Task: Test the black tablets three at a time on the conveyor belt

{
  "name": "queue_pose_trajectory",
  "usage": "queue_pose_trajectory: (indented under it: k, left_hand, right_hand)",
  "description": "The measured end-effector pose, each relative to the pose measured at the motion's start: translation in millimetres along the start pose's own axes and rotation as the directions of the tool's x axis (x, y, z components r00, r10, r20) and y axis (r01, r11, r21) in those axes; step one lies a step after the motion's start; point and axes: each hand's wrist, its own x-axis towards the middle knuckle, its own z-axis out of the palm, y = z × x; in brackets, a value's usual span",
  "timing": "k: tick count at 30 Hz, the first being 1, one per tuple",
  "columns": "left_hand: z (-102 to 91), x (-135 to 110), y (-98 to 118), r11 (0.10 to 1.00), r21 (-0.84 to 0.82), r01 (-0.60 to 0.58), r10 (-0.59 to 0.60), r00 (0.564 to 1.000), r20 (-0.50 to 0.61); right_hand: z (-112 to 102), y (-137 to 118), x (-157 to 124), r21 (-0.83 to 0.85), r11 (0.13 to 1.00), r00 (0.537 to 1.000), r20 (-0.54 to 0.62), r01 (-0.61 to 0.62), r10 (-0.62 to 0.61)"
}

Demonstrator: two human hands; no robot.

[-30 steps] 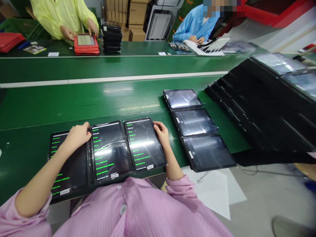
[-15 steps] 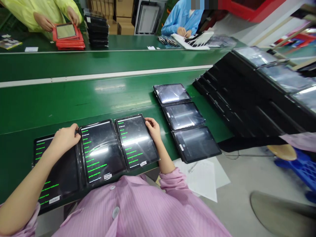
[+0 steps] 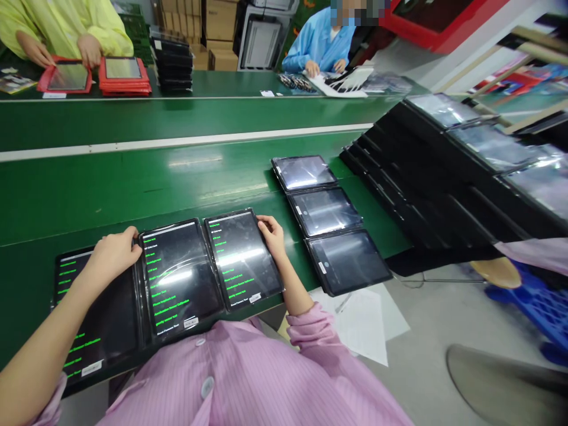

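Observation:
Three tablets lie side by side before me, their dark screens lit with lists of mostly green text: a left tablet (image 3: 113, 316), a middle tablet (image 3: 184, 278) and a right tablet (image 3: 242, 254). My left hand (image 3: 116, 253) reaches over the left tablet, its fingers curled and closed at the upper left edge of the middle one. Part of the left screen is hidden under that hand and forearm. At the upper right edge of the right tablet, my right hand (image 3: 271, 235) is closed on the rim, the thumb near the screen side.
Three dark-screened tablets (image 3: 326, 210) lie in a column on the green bench (image 3: 133, 192). Farther right rise black stacks topped with tablets (image 3: 444, 111). Papers (image 3: 361, 319) lie below the bench edge. Across from me, a yellow-sleeved person handles red-framed tablets (image 3: 124, 80); a blue-sleeved person works nearby.
My hands keep their places on the tablets; the view shifts slightly. Across the bench, the yellow-sleeved person's hands have moved left, with a red-framed piece now beside the stack. The blue-sleeved person's hands have parted.

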Motion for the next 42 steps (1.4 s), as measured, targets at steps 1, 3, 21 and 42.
queue_pose_trajectory:
  k: [1,3,21,42]
  left_hand:
    - [0.1,0,0,1.000,0.000,0.002,-0.002,1.000,-0.001]
    - [-1.0,-1,0,1.000,-0.010,0.004,-0.004,1.000,-0.009]
    - [-19.7,-2,39,0.992,-0.095,-0.084,0.083,0.996,-0.017]
    - [-33.8,17,108,0.842,-0.180,-0.508,0.509,0.860,-0.044]
  right_hand:
    - [0,0,0,-0.005,1.000,1.000,-0.002,0.002,-0.002]
    - [1,0,-1,-0.011,1.000,1.000,-0.006,0.004,-0.004]
    - [-1,0,2,-0.019,1.000,1.000,-0.005,-0.020,0.019]
    - [-9,-4,19,-0.209,0.973,0.995,-0.020,-0.102,0.100]
